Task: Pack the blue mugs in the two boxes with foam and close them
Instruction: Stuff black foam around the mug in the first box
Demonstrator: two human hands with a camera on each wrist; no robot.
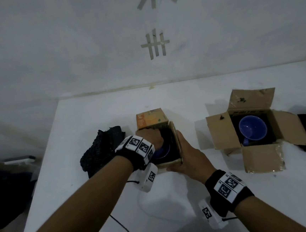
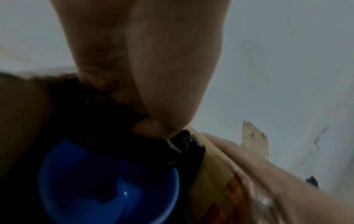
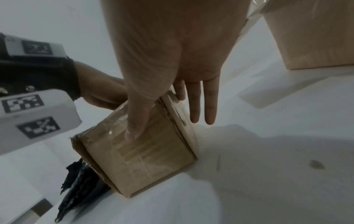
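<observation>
Left wrist view: left hand, fingers curled down into the small brown cardboard box, pushing black foam padding beside a glossy blue ceramic mug seated inside. Right hand, fingers straight, flat against the box's right wall. Second blue mug upright in the open-flapped cardboard box well apart on the white table. Loose black foam piece just left.

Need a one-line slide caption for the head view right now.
Left hand reaches into the near box beside a mug; right hand steadies it.
</observation>
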